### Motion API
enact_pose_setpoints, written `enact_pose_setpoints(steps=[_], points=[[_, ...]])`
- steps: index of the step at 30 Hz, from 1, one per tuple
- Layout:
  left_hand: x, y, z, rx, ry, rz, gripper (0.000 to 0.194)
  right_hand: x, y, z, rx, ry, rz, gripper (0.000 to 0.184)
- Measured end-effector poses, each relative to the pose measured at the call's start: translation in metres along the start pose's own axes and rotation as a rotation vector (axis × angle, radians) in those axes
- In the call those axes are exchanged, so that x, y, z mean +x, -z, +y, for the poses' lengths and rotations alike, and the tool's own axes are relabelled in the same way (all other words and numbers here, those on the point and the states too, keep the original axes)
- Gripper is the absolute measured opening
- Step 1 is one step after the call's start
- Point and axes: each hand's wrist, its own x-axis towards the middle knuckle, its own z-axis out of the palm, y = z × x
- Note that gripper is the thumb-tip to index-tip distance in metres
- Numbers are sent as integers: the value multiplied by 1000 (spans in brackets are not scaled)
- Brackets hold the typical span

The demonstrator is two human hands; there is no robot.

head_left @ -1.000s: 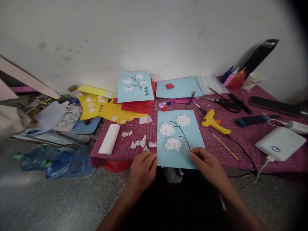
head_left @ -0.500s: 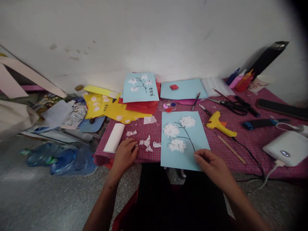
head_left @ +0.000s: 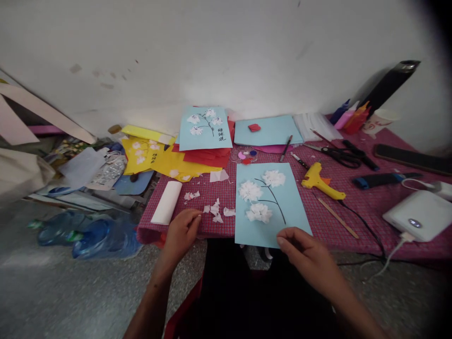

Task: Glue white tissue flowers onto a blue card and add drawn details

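A light blue card lies at the table's front edge, its lower edge jutting slightly past it. Three white crumpled-paper flowers sit on it around a drawn dark branch. At the card's lower right, my right hand has thumb and fingers closed on the lower edge and covers the corner. My left hand rests by the front edge with fingers pinched together; whatever they hold, if anything, is hidden. Torn white paper scraps lie just right of it, and a white paper roll stands close on its left.
A yellow glue gun, a wooden stick, scissors and a white power bank with cables lie right. Behind are a finished flower card and blue sheets. Water bottles lie on the floor left.
My right hand has slid a little left and down along the card's lower edge. My left hand's fingers have drawn closer together. The card has hardly moved.
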Motion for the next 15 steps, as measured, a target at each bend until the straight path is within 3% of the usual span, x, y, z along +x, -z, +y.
enact_pose_setpoints(steps=[5, 9, 15], points=[[-20, -10, 51, -338, 151, -174, 19, -5, -29, -21, 64, 72, -104, 15], [-27, -34, 78, -384, 65, -210, 19, -4, -47, -29, 40, 132, -129, 8], [-38, -60, 89, -287, -26, -266, 33, -5, -52, -19, 100, 94, -155, 11]])
